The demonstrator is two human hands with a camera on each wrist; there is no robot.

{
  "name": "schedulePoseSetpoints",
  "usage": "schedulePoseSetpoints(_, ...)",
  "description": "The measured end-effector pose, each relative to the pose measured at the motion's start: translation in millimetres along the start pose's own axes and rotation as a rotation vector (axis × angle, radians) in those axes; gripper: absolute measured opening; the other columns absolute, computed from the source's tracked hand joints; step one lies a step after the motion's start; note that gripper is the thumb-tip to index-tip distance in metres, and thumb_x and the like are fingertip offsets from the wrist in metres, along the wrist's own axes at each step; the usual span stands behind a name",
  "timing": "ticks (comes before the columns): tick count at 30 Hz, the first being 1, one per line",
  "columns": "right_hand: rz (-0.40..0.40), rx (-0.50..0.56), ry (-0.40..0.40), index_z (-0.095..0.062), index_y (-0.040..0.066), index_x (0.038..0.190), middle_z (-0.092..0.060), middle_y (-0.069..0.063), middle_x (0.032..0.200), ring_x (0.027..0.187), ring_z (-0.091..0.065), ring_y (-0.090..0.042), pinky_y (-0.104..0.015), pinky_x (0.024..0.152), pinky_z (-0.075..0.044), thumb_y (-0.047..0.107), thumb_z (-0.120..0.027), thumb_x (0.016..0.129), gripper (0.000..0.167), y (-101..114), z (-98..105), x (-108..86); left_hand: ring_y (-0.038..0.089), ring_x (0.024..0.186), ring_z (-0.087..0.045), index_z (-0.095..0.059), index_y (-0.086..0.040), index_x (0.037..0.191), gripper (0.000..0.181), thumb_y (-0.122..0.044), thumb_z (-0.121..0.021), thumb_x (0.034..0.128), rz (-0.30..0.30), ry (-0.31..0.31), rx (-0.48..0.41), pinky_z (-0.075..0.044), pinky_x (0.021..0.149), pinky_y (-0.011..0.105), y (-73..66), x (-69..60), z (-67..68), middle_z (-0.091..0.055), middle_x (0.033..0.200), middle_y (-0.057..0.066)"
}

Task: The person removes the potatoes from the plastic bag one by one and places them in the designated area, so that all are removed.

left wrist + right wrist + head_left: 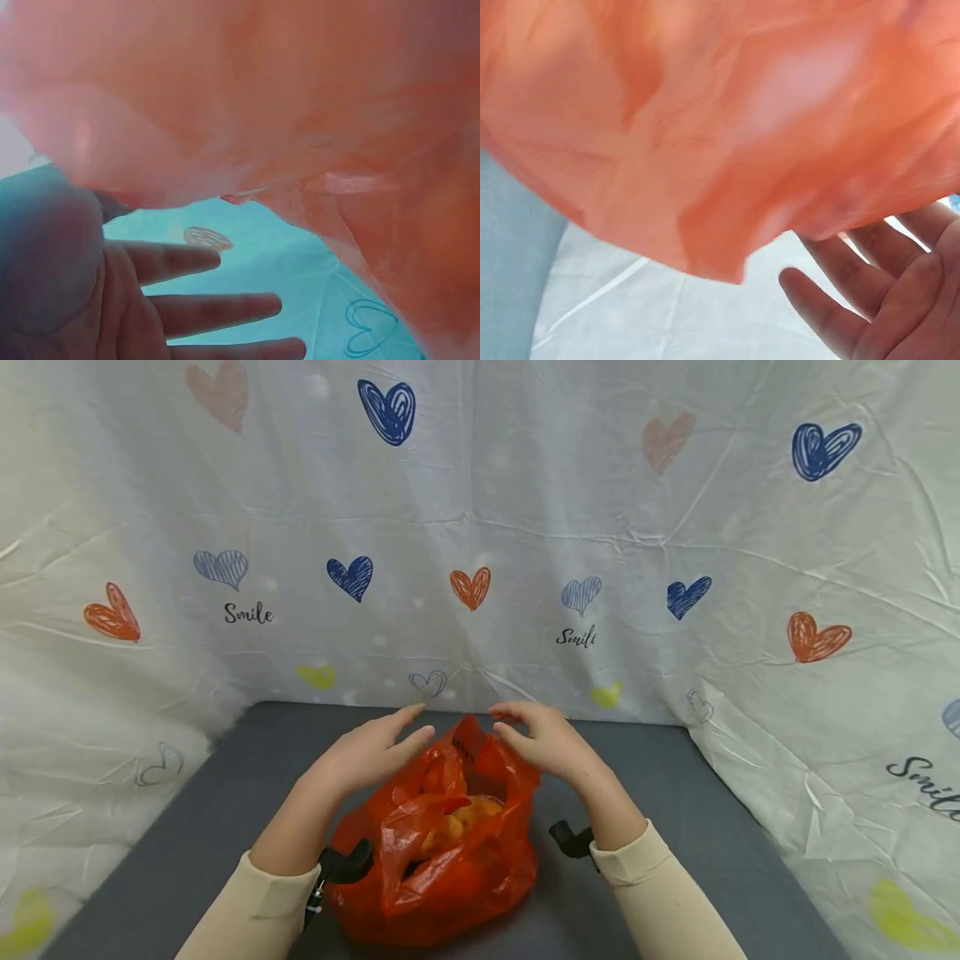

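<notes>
A red plastic bag (450,893) stands on the dark table, its top partly open around orange-yellow items (472,812). The left hand (375,750) is at the bag's upper left, fingers extended and apart. On the other side, the right hand (551,742) is by the bag's upper right with loosely bent fingers. Neither hand grips the bag; whether fingertips touch it cannot be told. In the left wrist view the bag (262,97) hangs over the spread left hand (135,307). The right wrist view has the bag (705,150) above the right hand (900,292).
The grey table (247,793) extends around the bag. Behind it and at both sides hangs a white sheet (517,527) printed with hearts and "Smile". Black wrist-camera mounts (348,862) sit near the cream sleeves.
</notes>
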State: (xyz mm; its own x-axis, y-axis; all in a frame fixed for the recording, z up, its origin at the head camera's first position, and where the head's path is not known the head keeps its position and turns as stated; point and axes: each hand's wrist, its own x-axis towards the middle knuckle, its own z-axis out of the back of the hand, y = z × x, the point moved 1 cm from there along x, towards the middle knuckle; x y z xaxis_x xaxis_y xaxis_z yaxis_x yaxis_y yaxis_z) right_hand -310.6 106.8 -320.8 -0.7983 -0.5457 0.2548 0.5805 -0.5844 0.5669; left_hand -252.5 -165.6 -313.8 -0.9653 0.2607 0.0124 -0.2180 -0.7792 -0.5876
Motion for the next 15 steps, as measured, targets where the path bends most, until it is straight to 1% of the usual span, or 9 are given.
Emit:
schedulePoseSetpoints(2, 0.008, 0.014, 0.008, -0.065, 0.015, 0.138, -0.064, -0.001, 0.134, 0.125, -0.058, -0.024, -0.051, 0.105, -0.044, 0.029, -0.06, 0.104, 0.037, 4.8, 1.1, -4.5, 0.04, 0.143, -0.04, -0.029, -0.019, 0.164, 0.076, -0.064, -0.038, 0.1035, -0.014, 0.001, -0.02, -0.03, 0.111, 0.066, -0.3, -7.0, -3.2, -0.037, 0.162, 0.013)
schedulePoseSetpoints(5, 0.03, 0.03, 0.003, -0.066, 0.016, 0.136, -0.066, 0.001, 0.132, 0.123, -0.059, -0.021, -0.05, 0.104, -0.045, 0.03, -0.061, 0.104, 0.035, 10.9, 1.8, -9.9, 0.038, 0.144, -0.04, -0.031, -0.021, 0.163, 0.072, -0.063, -0.037, 0.1044, -0.033, -0.003, -0.044, -0.029, 0.112, 0.065, -0.7, -16.9, -8.5, -0.038, 0.161, 0.009)
schedulePoseSetpoints(8, 0.071, 0.053, -0.006, -0.067, 0.016, 0.135, -0.066, 0.001, 0.131, 0.122, -0.06, -0.019, -0.048, 0.104, -0.046, 0.029, -0.062, 0.104, 0.034, 17.8, 1.4, -14.9, 0.036, 0.144, -0.04, -0.033, -0.022, 0.162, 0.069, -0.061, -0.039, 0.1051, -0.049, -0.018, -0.053, -0.029, 0.112, 0.064, 0.2, -27.3, -13.4, -0.039, 0.161, 0.006)
schedulePoseSetpoints(10, 0.096, 0.08, -0.011, -0.068, 0.016, 0.134, -0.066, 0.001, 0.131, 0.12, -0.061, -0.017, -0.047, 0.103, -0.047, 0.027, -0.063, 0.103, 0.033, 22.6, 0.7, -18.6, 0.035, 0.145, -0.039, -0.033, -0.023, 0.162, 0.069, -0.06, -0.041, 0.1045, -0.048, -0.029, -0.053, -0.029, 0.112, 0.064, 1.3, -34.7, -16.6, -0.038, 0.161, 0.004)
schedulePoseSetpoints(15, 0.15, 0.127, -0.045, -0.07, 0.016, 0.13, -0.067, 0.002, 0.13, 0.119, -0.062, -0.015, -0.046, 0.1, -0.05, 0.024, -0.066, 0.101, 0.03, 34.1, -0.7, -30.1, 0.033, 0.146, -0.039, -0.031, -0.026, 0.163, 0.076, -0.065, -0.05, 0.0994, -0.057, -0.063, -0.02, -0.031, 0.111, 0.064, 2.6, -48.7, -25.5, -0.038, 0.161, 0.002)
